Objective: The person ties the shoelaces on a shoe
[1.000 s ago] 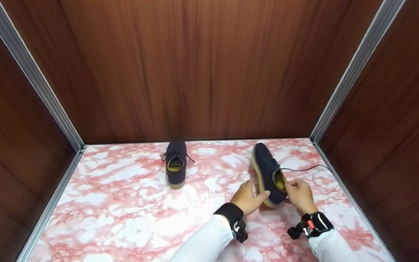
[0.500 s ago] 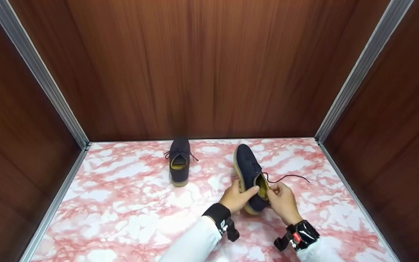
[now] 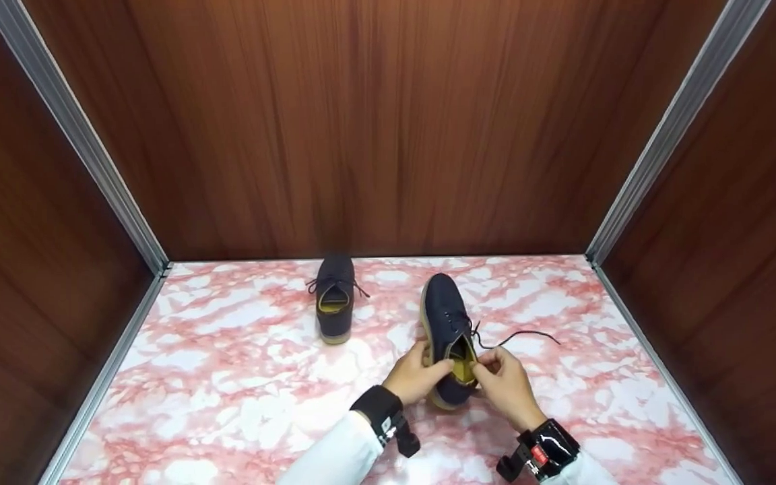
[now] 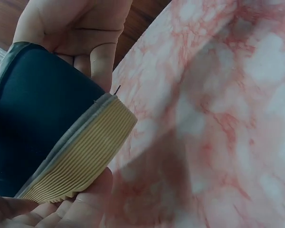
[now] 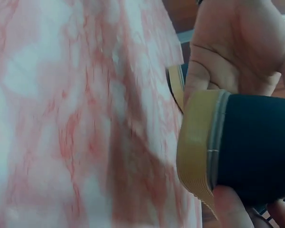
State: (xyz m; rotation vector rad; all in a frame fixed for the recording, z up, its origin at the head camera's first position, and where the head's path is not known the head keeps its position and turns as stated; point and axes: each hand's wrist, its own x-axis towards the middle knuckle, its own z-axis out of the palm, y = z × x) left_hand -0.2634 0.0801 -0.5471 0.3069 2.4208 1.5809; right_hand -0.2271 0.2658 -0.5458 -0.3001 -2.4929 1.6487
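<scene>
In the head view a dark navy shoe (image 3: 443, 303) with a tan sole and yellow lining is held at its heel end by both hands, toe pointing toward the back wall. My left hand (image 3: 418, 374) grips its left side, thumb over the collar. My right hand (image 3: 506, 387) pinches the right edge of the opening. One long untied lace (image 3: 529, 333) trails off to the right. Close up, the left wrist view shows the plain dark heel (image 4: 42, 109) and its ribbed tan sole (image 4: 85, 152). The right wrist view shows that heel (image 5: 256, 147) between fingers.
A matching shoe (image 3: 335, 327), its laces tied in a bow, stands to the left by the back wall. The table (image 3: 240, 404) has a pink and white marbled top. Brown wood-look panels (image 3: 374, 135) with grey metal corner strips enclose it on three sides.
Both hands have brought the shoe leftward and toward the person, turning it straighter. The left hand has gone from beside the heel to a grip on it. The loose lace has dragged along.
</scene>
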